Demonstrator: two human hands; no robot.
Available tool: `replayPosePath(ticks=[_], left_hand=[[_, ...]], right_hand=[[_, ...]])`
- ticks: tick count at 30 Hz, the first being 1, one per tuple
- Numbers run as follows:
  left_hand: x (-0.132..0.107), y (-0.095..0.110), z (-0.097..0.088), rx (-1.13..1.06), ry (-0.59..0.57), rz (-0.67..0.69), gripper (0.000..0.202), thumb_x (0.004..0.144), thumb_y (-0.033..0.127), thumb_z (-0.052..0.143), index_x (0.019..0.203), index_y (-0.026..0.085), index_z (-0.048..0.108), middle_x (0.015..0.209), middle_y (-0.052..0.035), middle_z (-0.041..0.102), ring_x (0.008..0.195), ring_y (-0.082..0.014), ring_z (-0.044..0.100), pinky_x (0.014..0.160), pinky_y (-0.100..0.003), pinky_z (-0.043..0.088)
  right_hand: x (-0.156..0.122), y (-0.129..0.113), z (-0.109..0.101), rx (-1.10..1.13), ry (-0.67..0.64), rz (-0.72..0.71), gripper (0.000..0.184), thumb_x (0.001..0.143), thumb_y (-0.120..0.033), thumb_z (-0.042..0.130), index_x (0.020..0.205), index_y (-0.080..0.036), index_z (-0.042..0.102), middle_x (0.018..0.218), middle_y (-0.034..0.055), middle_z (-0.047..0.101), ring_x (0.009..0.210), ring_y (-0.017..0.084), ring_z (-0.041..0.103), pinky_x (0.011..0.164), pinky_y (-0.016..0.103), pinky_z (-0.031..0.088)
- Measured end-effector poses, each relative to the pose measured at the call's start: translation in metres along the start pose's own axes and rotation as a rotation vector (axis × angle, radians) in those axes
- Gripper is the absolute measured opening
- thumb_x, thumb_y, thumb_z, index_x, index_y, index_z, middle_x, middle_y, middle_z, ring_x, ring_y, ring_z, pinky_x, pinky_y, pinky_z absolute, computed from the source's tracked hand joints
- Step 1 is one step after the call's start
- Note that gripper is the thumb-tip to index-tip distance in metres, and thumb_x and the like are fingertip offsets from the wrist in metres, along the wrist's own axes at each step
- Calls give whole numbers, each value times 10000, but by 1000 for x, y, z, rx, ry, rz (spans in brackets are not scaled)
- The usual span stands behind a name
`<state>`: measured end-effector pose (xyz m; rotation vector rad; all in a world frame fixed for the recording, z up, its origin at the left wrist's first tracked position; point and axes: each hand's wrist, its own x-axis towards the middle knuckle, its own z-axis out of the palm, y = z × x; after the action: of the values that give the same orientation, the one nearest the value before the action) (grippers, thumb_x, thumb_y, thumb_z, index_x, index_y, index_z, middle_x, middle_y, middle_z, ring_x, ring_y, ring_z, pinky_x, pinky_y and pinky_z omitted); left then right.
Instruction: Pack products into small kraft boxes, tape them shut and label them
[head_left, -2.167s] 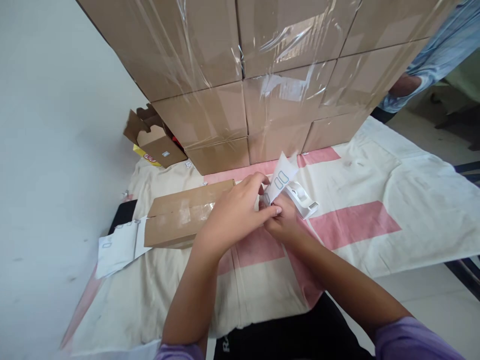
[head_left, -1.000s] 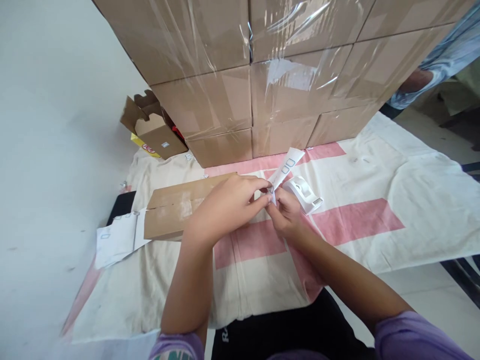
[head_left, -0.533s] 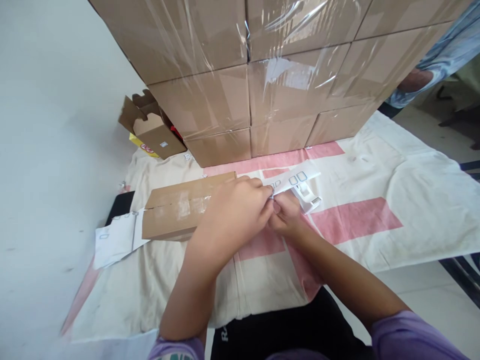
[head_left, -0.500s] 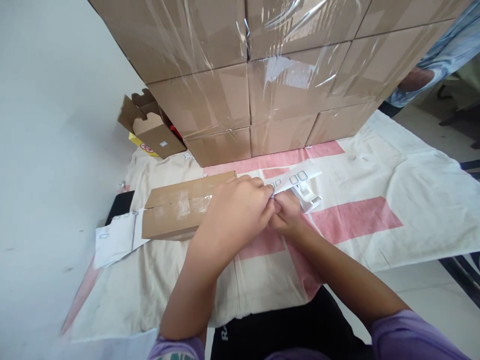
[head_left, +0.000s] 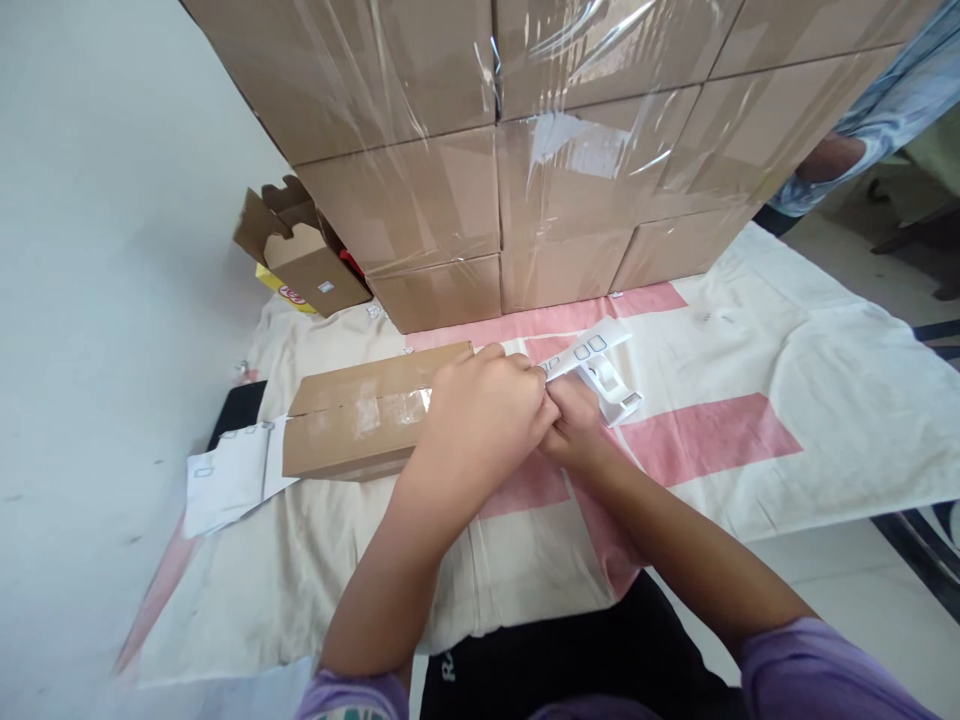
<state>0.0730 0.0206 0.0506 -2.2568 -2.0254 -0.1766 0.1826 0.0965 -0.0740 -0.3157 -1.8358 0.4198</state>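
Note:
Both hands meet over the table on a narrow white strip of paper point(head_left: 589, 348) with blue-outlined squares. My left hand point(head_left: 487, 410) is closed on its near end, knuckles up. My right hand point(head_left: 572, 420) is closed against the left, pinching the paper from below; its fingertips are mostly hidden. Just beyond the right hand stands a white tape dispenser point(head_left: 616, 395), partly covered by the strip. To the left of my left hand lies a closed cardboard box point(head_left: 352, 415) with clear tape on its top, partly behind that hand.
A tall stack of cardboard boxes point(head_left: 427, 200) wrapped in clear film fills the back. An open carton point(head_left: 315, 270) stands beside it at the left. White paper sheets point(head_left: 232, 480) lie at the left edge of the cloth-covered table point(head_left: 750, 350). Another person's sleeve point(head_left: 892, 120) shows at right.
The far end of the strip has swung slightly upward and left. Both hands stay together in nearly the same place, still gripping it.

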Motion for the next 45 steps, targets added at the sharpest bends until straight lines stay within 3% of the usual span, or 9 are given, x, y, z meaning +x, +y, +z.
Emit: replayPosePath(ticks=[9,14,24,29,32,36,39,41,45], left_hand=[[0,2,5,-24,13,-61,289,874,217,480,711,181,717,715,-62,690,722,-239,639,608,-372,364],[1,-3,2,-75,-36,-53,301,900,227,458,730,188,704,765,-58,710,727,-238,624,595,-372,356],[-2,-17,0,-105,26,-104,291,923,229,464,688,194,632,766,-31,703,690,-198,590,549,-346,281],[-3,-24,-2,-115,61,-142,322,933,222,428,647,193,573,698,-22,661,668,-185,579,540,-332,248],[-4,-28,-5,-118,70,-158,326,926,210,410,643,189,572,723,-24,671,650,-170,566,547,-331,254],[-7,-35,-7,-126,88,-193,336,925,222,417,656,192,617,781,-26,711,681,-173,600,555,-330,276],[-8,-41,-7,-127,98,-209,330,934,241,422,723,212,675,784,-16,721,686,-180,606,549,-329,281],[-9,-44,-6,-123,112,-220,323,935,247,425,786,228,710,796,-15,729,698,-188,613,552,-327,294],[-10,-48,-6,-132,137,-233,326,934,259,433,852,248,748,800,-16,734,701,-196,614,562,-325,312]], right_hand=[[-3,4,2,15,-2,-23,290,828,-61,512,720,-241,313,621,-51,324,541,123,300,530,303,218],[-1,0,1,31,10,7,362,825,-59,527,705,-243,240,611,-57,269,539,122,259,534,315,202],[1,-5,-1,119,-50,185,292,905,-83,491,715,-233,329,673,-30,358,619,137,356,595,324,287],[1,-5,0,181,21,307,267,914,-139,537,692,-216,411,718,-13,422,686,143,435,622,311,349],[0,0,4,325,100,512,145,901,-200,572,756,-211,577,785,5,544,751,157,527,669,311,450],[0,15,12,778,276,1123,16,847,-220,594,841,-208,602,834,18,670,744,181,681,635,314,574],[2,27,16,952,365,1498,59,835,-166,579,810,-201,539,758,16,672,735,214,763,611,301,607],[1,33,17,977,378,1604,53,868,-153,546,843,-199,543,748,20,693,757,222,786,599,278,609],[-1,38,18,955,322,1643,75,948,-205,492,939,-198,566,841,69,777,687,196,773,543,263,590]])
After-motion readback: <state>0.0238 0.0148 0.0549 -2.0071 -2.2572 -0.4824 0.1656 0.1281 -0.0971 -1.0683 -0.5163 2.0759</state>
